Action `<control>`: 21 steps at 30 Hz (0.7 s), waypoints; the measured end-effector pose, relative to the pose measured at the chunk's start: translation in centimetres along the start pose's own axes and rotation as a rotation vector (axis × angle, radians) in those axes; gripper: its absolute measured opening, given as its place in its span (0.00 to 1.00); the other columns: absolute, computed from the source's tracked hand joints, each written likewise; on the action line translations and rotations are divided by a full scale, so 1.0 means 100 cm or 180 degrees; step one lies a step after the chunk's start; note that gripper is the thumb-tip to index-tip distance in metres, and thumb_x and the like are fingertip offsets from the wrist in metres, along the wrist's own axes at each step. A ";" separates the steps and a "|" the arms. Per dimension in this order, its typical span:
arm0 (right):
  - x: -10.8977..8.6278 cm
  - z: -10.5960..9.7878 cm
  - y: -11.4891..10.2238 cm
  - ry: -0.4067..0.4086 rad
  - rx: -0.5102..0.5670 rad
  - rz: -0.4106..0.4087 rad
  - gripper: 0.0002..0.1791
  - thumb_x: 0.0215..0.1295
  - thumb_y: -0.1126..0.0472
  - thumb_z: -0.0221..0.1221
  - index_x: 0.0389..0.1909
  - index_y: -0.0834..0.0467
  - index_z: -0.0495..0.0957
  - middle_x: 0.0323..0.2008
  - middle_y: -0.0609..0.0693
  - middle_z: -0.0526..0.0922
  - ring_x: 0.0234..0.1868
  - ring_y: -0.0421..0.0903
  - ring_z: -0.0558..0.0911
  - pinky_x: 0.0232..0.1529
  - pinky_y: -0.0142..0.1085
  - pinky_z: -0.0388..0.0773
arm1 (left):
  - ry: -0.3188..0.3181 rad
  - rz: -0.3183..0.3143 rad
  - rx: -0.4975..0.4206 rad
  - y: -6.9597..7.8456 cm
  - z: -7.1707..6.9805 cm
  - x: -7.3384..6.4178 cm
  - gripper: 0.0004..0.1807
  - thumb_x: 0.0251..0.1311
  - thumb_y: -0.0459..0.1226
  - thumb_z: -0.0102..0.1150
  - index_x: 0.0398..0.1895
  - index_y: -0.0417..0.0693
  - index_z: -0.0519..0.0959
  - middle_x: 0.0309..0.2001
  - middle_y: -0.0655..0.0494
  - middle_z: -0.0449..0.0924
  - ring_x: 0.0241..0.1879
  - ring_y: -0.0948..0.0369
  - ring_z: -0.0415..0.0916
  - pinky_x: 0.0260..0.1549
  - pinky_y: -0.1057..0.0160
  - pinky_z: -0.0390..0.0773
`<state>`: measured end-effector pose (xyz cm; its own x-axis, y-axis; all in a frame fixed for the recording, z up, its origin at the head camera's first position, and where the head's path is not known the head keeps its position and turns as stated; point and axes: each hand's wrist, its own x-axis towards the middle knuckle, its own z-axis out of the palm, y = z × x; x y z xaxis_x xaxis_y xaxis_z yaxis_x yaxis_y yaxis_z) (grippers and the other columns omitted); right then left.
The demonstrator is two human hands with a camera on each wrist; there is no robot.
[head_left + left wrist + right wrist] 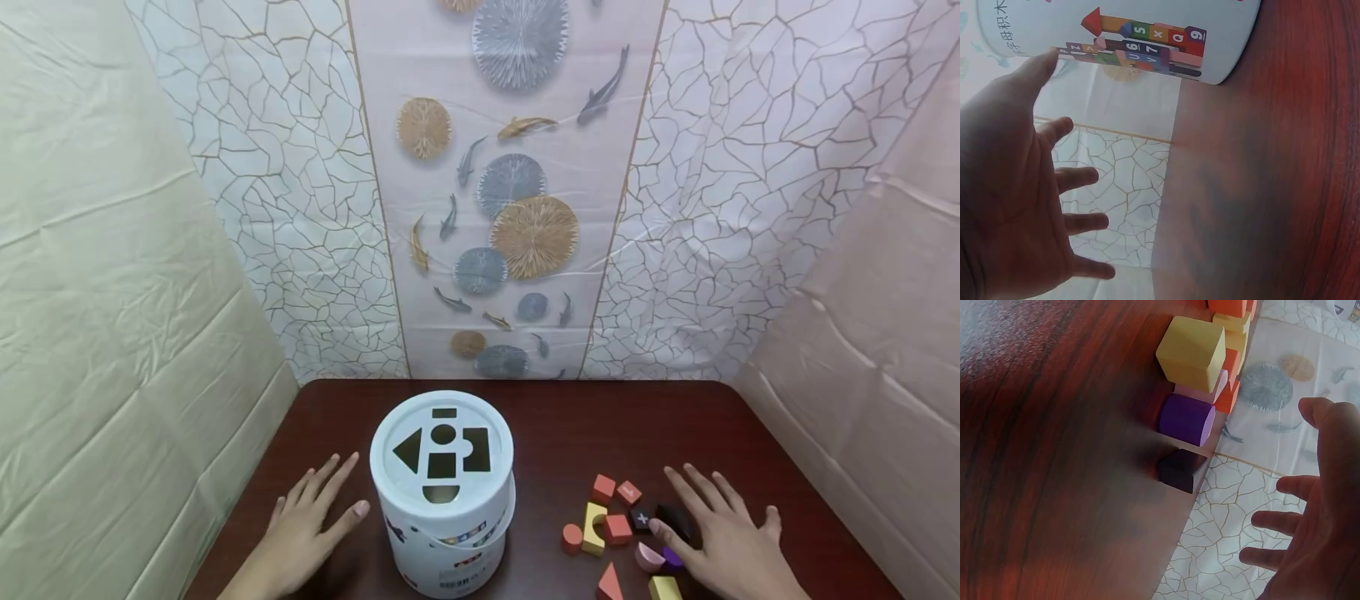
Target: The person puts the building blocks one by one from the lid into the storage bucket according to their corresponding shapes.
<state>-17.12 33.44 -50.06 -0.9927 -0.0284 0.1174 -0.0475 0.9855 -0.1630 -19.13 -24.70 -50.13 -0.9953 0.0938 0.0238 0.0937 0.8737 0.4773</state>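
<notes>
A white bucket stands upright on the table, its lid cut with several shaped holes. Just left of it my left hand is spread with straight fingers and holds nothing. The left wrist view shows the thumb near the printed bucket wall. On the right, my right hand hovers with fingers spread over the edge of a group of blocks. Nearest it are a purple block, a black block and a yellow block; part of the group is hidden beneath the hand.
Between bucket and right hand lie a yellow arch block, a red cylinder, a red triangle, a pink half-round block and several red cubes. The dark red table ends at fabric-covered walls behind and at both sides.
</notes>
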 end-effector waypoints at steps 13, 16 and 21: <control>0.001 0.001 -0.001 -0.0059 -0.0177 -0.0013 0.52 0.73 0.19 0.54 0.85 0.49 0.67 0.80 0.63 0.72 0.76 0.78 0.68 0.57 0.97 0.50 | 0.0529 0.0818 -0.0574 0.006 -0.005 -0.002 0.41 0.84 0.52 0.55 0.91 0.79 0.47 0.89 0.53 0.56 0.85 0.35 0.56 0.68 0.15 0.62; 0.000 0.003 0.000 -0.0030 -0.0166 -0.0023 0.52 0.73 0.19 0.54 0.85 0.49 0.67 0.80 0.63 0.72 0.76 0.78 0.69 0.56 0.97 0.50 | 0.0562 0.0889 -0.0594 0.009 -0.007 0.000 0.41 0.84 0.51 0.56 0.91 0.78 0.49 0.89 0.53 0.56 0.85 0.35 0.56 0.69 0.15 0.61; 0.000 0.004 0.000 -0.0027 -0.0186 -0.0016 0.52 0.72 0.18 0.54 0.85 0.49 0.68 0.80 0.62 0.73 0.76 0.78 0.69 0.56 0.97 0.50 | 0.0544 0.0935 -0.0650 0.014 -0.011 0.001 0.40 0.85 0.51 0.55 0.91 0.80 0.48 0.90 0.58 0.55 0.85 0.38 0.57 0.69 0.17 0.63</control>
<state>-17.14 33.42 -50.48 -0.9934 -0.0345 0.1097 -0.0461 0.9934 -0.1050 -19.16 -23.94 -48.50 -0.9180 0.2298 0.3231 0.3856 0.7069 0.5929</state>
